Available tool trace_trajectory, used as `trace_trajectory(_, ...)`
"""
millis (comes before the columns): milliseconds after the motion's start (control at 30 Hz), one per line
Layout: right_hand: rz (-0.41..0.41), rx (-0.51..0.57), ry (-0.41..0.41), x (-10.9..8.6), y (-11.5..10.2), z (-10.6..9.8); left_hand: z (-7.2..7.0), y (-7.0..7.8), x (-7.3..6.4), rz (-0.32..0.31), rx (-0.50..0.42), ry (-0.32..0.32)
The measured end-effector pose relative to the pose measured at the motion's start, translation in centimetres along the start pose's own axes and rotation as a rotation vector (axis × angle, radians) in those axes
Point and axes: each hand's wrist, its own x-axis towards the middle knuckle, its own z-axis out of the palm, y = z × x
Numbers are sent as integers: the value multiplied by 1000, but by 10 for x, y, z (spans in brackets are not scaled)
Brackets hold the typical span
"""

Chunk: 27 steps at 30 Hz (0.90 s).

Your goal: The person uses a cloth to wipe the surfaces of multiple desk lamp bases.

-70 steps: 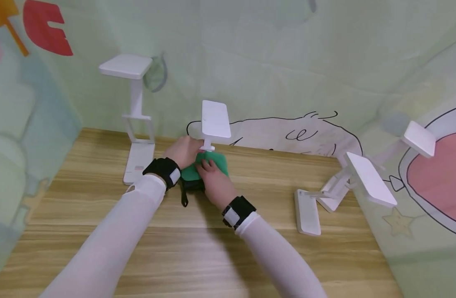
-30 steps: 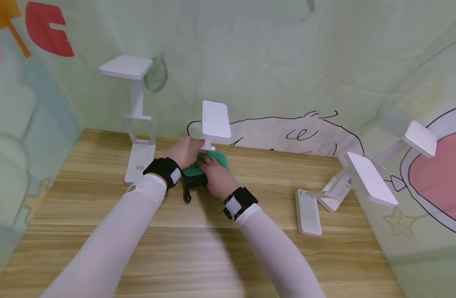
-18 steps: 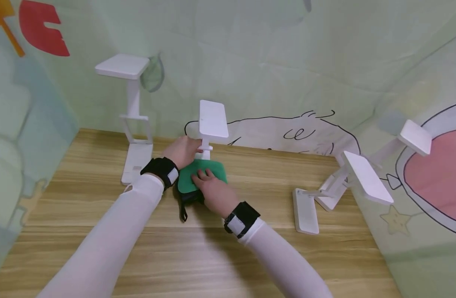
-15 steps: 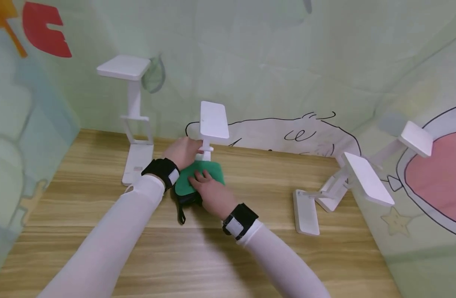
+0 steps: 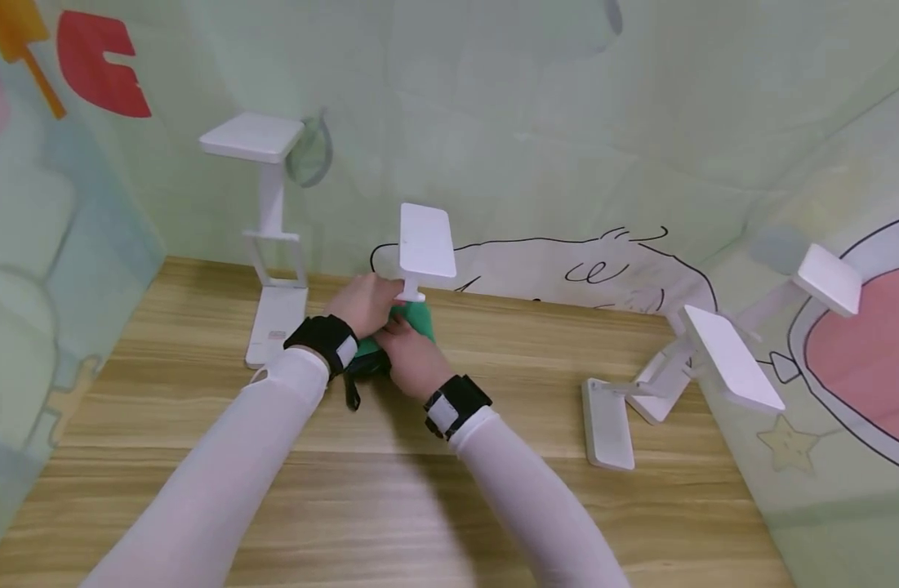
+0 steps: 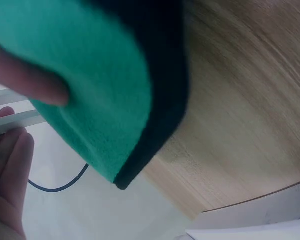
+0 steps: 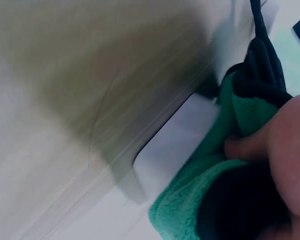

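In the head view my left hand [image 5: 364, 304] grips the arm of the middle white phone stand [image 5: 427, 241]; the left wrist view shows its fingers [image 6: 12, 170] curled round a pale bar of the stand. My right hand [image 5: 412, 355] holds a green cleaning cloth [image 5: 420, 318] with a black edge and a black loop, pressed over the stand's base. The right wrist view has the thumb [image 7: 245, 147] digging into the folded cloth [image 7: 190, 195], beside the uncovered end of the white base [image 7: 175, 142]. Much of the base is hidden under the cloth.
Another white phone stand [image 5: 276, 322] stands close on the left. Two more stand at the right, one with its base [image 5: 608, 425] nearer me and one behind [image 5: 827, 278]. A printed curtain [image 5: 530, 147] backs the wooden table [image 5: 346, 506].
The right hand slid the cloth towards me, baring part of the base, then pushed it back up and leftward. The cloth is now more bunched. The left hand keeps its grip on the stand.
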Motion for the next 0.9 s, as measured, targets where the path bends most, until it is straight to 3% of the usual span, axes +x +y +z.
trace_trajectory(333, -11, -9, 32, 2, 16, -1, 1, 0, 1, 29, 16, 19)
trace_trajectory(700, 123, 77, -67, -20, 25, -2, 2, -2, 0, 49, 15, 23)
trace_trajectory(900, 138, 34, -104, -37, 15, -7, 2, -1, 0, 53, 24, 29)
